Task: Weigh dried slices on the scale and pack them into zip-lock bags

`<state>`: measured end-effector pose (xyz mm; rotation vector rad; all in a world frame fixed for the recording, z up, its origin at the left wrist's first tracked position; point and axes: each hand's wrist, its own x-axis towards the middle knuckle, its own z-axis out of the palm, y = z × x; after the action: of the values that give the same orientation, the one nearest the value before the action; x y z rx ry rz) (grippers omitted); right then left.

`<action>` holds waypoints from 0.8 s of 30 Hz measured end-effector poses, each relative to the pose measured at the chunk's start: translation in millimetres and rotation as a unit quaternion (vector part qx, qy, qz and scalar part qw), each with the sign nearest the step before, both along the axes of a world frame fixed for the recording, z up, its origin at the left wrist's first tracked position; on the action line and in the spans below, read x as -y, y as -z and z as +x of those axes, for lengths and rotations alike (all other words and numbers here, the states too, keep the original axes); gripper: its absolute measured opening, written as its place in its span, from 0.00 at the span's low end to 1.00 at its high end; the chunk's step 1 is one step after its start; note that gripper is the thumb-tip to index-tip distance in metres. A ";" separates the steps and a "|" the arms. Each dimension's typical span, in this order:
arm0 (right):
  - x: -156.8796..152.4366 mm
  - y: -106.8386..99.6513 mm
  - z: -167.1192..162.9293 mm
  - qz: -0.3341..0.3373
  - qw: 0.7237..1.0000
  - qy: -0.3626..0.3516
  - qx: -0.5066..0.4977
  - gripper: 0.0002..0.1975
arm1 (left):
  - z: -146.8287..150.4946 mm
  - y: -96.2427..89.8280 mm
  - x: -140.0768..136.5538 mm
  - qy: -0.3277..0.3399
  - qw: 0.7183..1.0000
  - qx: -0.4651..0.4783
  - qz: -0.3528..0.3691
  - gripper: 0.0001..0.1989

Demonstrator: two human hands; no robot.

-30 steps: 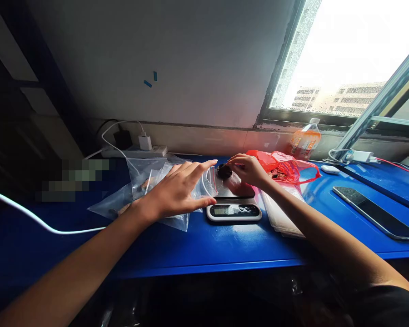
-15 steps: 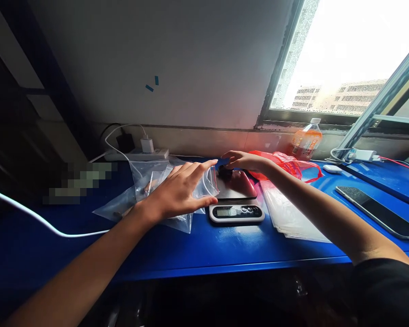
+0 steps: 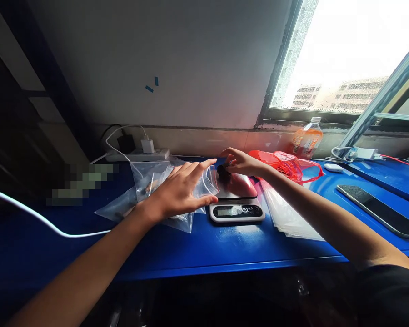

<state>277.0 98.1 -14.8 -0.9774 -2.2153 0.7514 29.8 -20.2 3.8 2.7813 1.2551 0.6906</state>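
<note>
My left hand point(image 3: 175, 193) holds a clear zip bag point(image 3: 208, 182) with a red line along its mouth. Thumb and fingers are spread around the mouth, which gapes toward a kitchen scale point(image 3: 237, 212). Across the scale's metal plate reaches my right hand point(image 3: 237, 161), its fingers bent down onto a small black object point(image 3: 222, 172). They look closed on it, though the far fingertips are partly hidden. What the black object is cannot be made out. More clear bags point(image 3: 180, 223) with small items inside lie beneath my left hand.
Right of the scale lie a stack of clear bags point(image 3: 293, 222), a red plastic bag point(image 3: 279, 163) and a phone point(image 3: 381, 211). An orange drink bottle point(image 3: 306, 138) stands by the window. A white cable point(image 3: 54, 227) crosses the blue table's left side, near a power strip point(image 3: 157, 154).
My right hand has lowered slightly, and its fingers have come down onto the black object on the scale. My left hand and the zip bag stay where they were.
</note>
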 end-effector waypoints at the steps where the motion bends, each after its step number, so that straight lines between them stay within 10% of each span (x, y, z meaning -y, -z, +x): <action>1: 1.7 0.5 -0.7 0.007 1.000 0.006 0.004 0.27 | 0.0 0.5 -0.2 0.001 1.000 0.007 -0.006 0.40; 9: 20.0 -5.7 -0.7 -0.035 0.998 0.049 0.021 0.26 | 0.7 2.1 -1.8 -0.009 0.993 0.100 -0.069 0.46; 17: 80.4 -65.0 -4.5 0.063 0.991 0.090 -0.082 0.17 | 4.2 11.8 -10.0 -0.012 0.977 0.215 0.001 0.53; 24: 104.8 -88.5 -55.1 0.083 0.991 0.050 0.088 0.17 | 12.7 29.3 -15.9 -0.008 0.964 0.258 0.065 0.55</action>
<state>221.9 -6.6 73.7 -1.0972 -2.3162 0.4408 42.5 -4.3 -25.5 2.4286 1.1503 1.4260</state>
